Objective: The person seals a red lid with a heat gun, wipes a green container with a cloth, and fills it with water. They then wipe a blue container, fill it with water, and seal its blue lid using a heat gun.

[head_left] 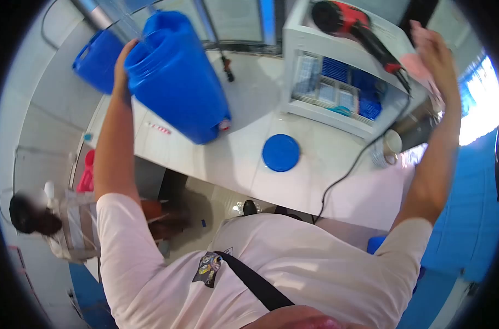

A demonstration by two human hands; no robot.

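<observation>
A large blue jug (178, 77) stands on the white table, its wide mouth facing up. My left hand (123, 63) is against the jug's left side near the mouth, gripping it; most of its fingers are hidden. A clear tube or stream (130, 24) runs into the mouth. My right hand (435, 55) is raised at the upper right, beside the white shelf unit (337, 123), fingers apart and slightly blurred. Something pink (415, 67) lies beside that hand; contact between them is unclear. A round blue lid (281, 153) lies flat on the table.
A red-black corded tool (364, 41) rests on the shelf unit, its cable crossing the white table (244, 159). A second blue container (99, 61) stands at upper left. Cups (392, 142) are at the right. Another person (76, 222) is at lower left.
</observation>
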